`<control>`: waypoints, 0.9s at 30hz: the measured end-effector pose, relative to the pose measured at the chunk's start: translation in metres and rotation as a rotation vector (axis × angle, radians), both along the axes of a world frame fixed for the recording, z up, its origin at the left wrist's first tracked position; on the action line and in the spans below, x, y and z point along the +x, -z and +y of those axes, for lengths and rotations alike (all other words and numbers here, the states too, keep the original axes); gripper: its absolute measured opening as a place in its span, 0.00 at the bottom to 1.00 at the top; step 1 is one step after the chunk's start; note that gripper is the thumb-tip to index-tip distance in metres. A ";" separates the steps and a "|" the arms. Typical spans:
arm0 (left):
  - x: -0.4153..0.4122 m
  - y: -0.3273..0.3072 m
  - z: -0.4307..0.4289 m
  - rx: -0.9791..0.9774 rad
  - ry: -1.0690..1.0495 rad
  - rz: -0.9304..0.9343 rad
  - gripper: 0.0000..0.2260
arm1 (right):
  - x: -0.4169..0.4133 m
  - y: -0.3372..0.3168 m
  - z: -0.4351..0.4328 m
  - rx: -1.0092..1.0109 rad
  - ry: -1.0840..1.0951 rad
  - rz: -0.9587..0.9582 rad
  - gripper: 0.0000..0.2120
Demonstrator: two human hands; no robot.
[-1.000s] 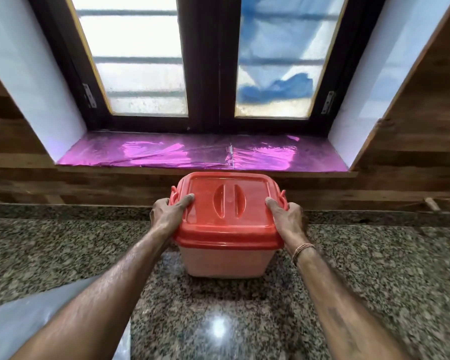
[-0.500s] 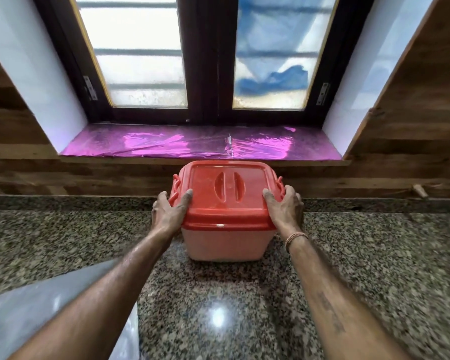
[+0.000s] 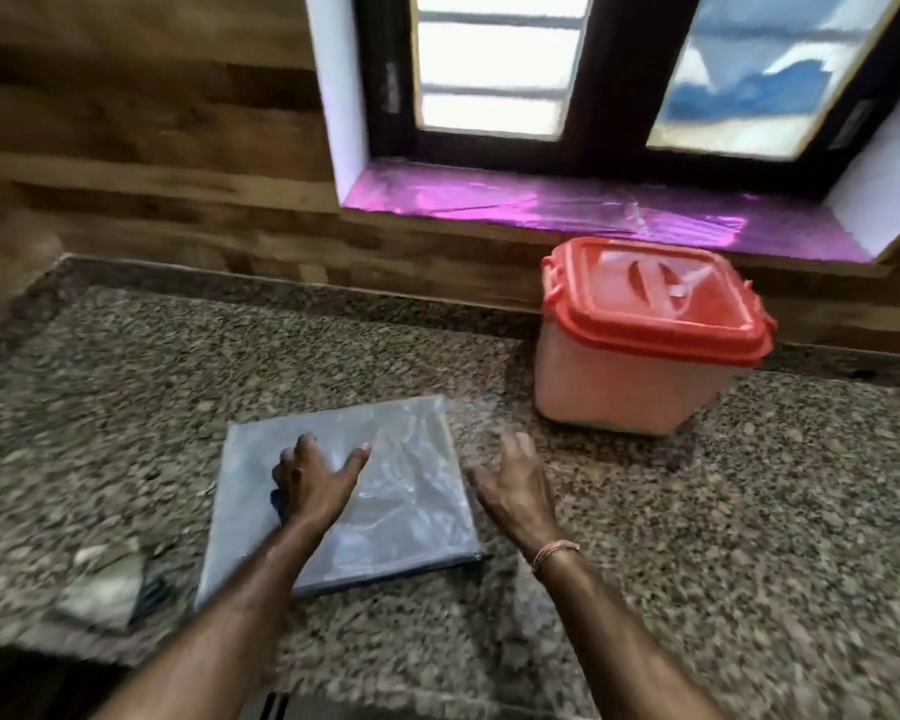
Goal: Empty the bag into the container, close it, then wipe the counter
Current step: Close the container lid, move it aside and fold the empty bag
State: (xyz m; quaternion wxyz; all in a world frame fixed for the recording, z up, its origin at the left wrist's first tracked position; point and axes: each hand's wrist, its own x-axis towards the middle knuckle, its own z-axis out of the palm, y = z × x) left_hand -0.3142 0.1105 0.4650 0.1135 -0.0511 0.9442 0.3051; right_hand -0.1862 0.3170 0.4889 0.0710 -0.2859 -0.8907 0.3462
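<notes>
Bag under spread left grip; right grip loose.

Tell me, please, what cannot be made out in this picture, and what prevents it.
1. Head view: what is inside the container; its red lid is on and the walls are cloudy.
2. Head view: whether the right hand touches the bag or the counter; motion blur smears it.
3. Head view: what the crumpled thing at the left is; it is too blurred.
4. Head view: the part of the bag under the left hand.
</notes>
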 end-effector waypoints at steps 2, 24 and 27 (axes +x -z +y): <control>-0.006 0.013 -0.043 -0.092 -0.049 -0.046 0.44 | -0.004 0.025 -0.017 -0.096 0.022 -0.245 0.38; -0.005 0.057 -0.107 0.268 -0.060 -0.419 0.42 | -0.022 0.088 -0.092 -1.206 0.703 0.112 0.22; 0.002 0.050 -0.102 0.169 -0.060 -0.340 0.53 | -0.035 0.101 -0.099 -1.018 0.757 0.056 0.16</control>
